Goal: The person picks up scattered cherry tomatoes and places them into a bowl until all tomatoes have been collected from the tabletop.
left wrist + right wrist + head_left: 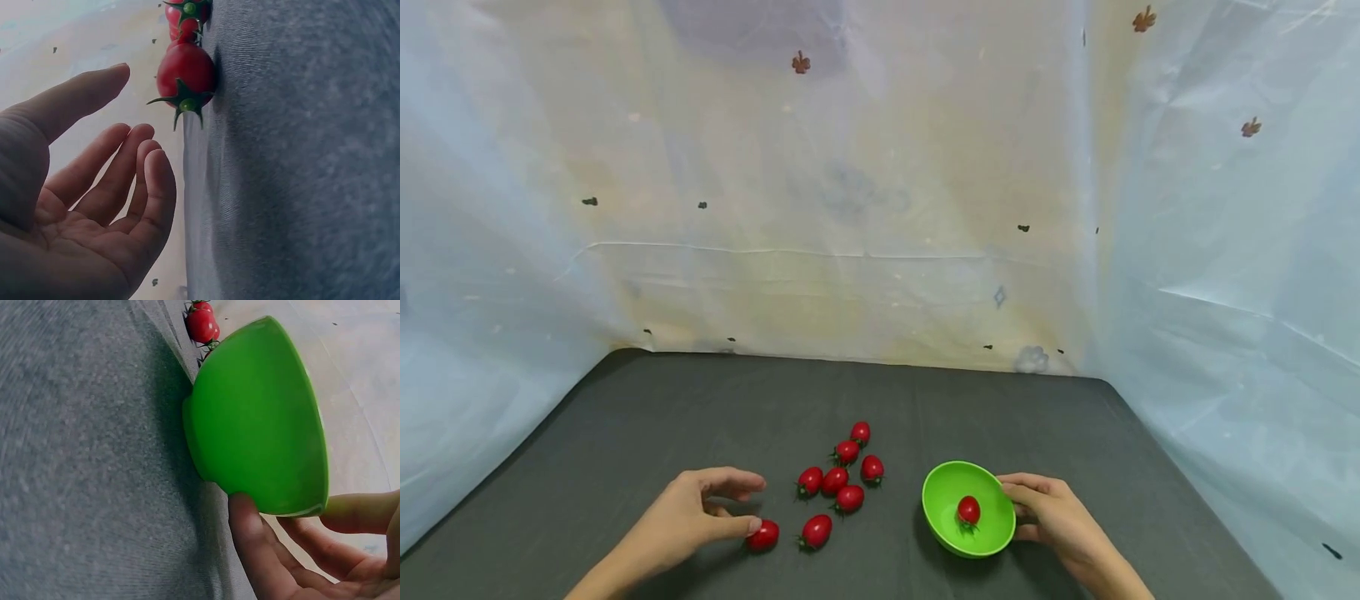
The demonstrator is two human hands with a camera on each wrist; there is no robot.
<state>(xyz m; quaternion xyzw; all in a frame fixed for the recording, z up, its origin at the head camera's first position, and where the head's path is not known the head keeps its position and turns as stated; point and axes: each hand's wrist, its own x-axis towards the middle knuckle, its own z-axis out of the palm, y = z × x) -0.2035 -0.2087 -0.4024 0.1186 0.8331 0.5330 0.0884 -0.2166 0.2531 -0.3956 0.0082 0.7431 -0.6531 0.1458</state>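
Left hand (688,521): rests on the dark grey counter (625,417) at the 7 o'clock part of the head view. Grip is wide; the fingers are loosely curved and the palm is empty. The thumb tip lies just beside the nearest cherry tomato (763,535), at the hand's 3 o'clock; actual contact cannot be confirmed. In the left wrist view the same cherry tomato (185,74) sits on the counter cloth (300,162) with its green calyx facing the camera, apart from the fingers (134,187).

Right hand (1056,517): placed at the 3 o'clock side of the green bowl (981,537). The grip holds the bowl by its rim, fingers on the outer wall and the thumb at the rim. The right wrist view shows fingertips (250,525) touching the outer wall of the bowl (262,419) near its rim, and the bowl tilted (base partly lifted off the cloth).

Bowl contents: one cherry tomato (968,509), near the centre.

Loose group: seven further tomatoes (838,479) lie on the counter between the two hands, at the bowl's 9 to 10 o'clock. One (817,531) lies just beside the tomato nearest the left thumb
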